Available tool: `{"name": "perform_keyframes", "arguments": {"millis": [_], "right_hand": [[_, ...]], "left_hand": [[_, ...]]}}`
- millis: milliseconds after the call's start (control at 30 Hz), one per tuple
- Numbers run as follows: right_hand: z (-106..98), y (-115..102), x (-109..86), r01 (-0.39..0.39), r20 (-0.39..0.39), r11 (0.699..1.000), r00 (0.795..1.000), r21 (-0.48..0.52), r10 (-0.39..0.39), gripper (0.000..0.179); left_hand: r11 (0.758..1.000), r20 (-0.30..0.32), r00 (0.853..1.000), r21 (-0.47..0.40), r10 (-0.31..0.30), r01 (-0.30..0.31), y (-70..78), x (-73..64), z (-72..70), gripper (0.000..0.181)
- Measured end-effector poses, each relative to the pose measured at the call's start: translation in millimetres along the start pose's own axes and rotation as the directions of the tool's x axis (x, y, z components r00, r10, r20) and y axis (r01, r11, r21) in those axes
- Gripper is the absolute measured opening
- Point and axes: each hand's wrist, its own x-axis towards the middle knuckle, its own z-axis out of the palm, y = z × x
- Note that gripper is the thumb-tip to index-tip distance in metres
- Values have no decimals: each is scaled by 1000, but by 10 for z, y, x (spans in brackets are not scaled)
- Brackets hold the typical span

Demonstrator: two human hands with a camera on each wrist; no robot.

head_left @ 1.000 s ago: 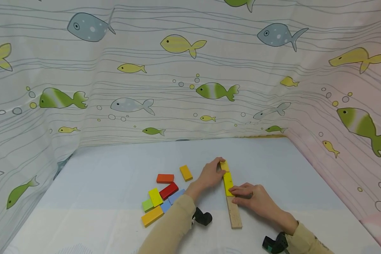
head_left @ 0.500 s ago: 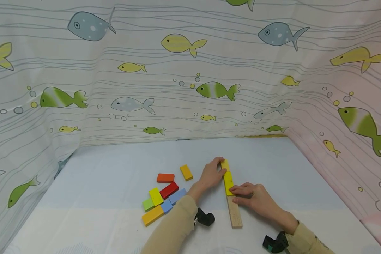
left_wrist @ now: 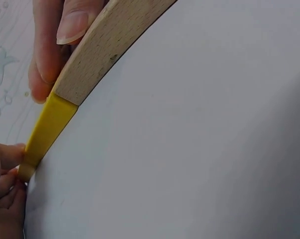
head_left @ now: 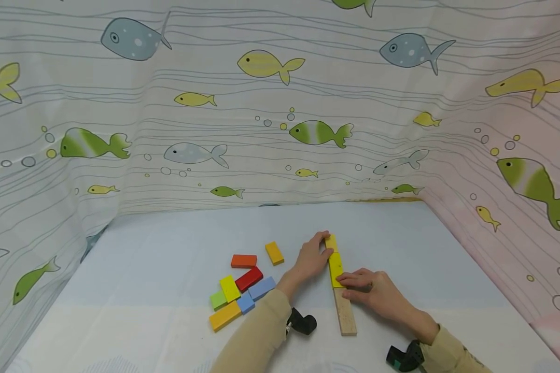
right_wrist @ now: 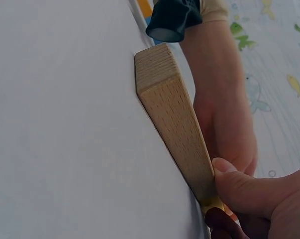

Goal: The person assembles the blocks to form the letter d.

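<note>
A straight row on the table joins a bare wooden block [head_left: 345,316] at the near end, a yellow block [head_left: 335,263] in the middle and another yellow block [head_left: 331,243] at the far end. My left hand [head_left: 311,255] holds the far yellow block, with thumb at its near left side and fingertips at its far end. My right hand [head_left: 378,291] touches the row from the right. In the left wrist view, its thumb and fingers [left_wrist: 45,50] lie along the top edge near the seam between wooden block and yellow. The right wrist view shows the wooden block's grain [right_wrist: 177,124] close up.
Left of the row lie an orange block [head_left: 243,261], a red block [head_left: 249,279], two blue blocks [head_left: 262,288], a green block [head_left: 218,300], a yellow block [head_left: 230,288] and two amber blocks [head_left: 274,253]. Fish-printed cloth [head_left: 261,155] walls the white table [head_left: 158,269].
My left forearm has shifted very slightly to the right. Both hands stay in place on the row, and the blocks show no clear movement.
</note>
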Motion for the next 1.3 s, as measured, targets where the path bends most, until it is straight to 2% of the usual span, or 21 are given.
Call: {"name": "perform_keyframes", "arguments": {"millis": [367, 567, 700, 967, 1133, 1300], "right_hand": [[14, -14, 5, -3, -2, 1000, 1000, 4, 3, 29], [30, -16, 4, -19, 17, 1000, 1000, 19, 19, 29], [15, -19, 7, -13, 10, 1000, 1000, 7, 12, 29], [2, -13, 21, -2, 1, 1000, 1000, 11, 2, 29], [12, -22, 20, 9, 2, 1000, 1000, 5, -9, 30], [22, -28, 14, 19, -12, 1000, 1000, -19, -19, 30]], "left_hand": [[1000, 7, 1000, -21, -3, 3, 3, -24, -25, 43], [996, -75, 997, -84, 6, -12, -67, -110, -53, 45], [996, -83, 996, -86, 10, -17, -52, -258, -112, 47], [999, -23, 999, -32, 38, -38, 38, -684, -207, 48], [998, -5, 999, -38, 39, -39, 100, -927, -286, 46], [998, 46, 998, -26, 53, -52, 73, -1093, -370, 44]]}}
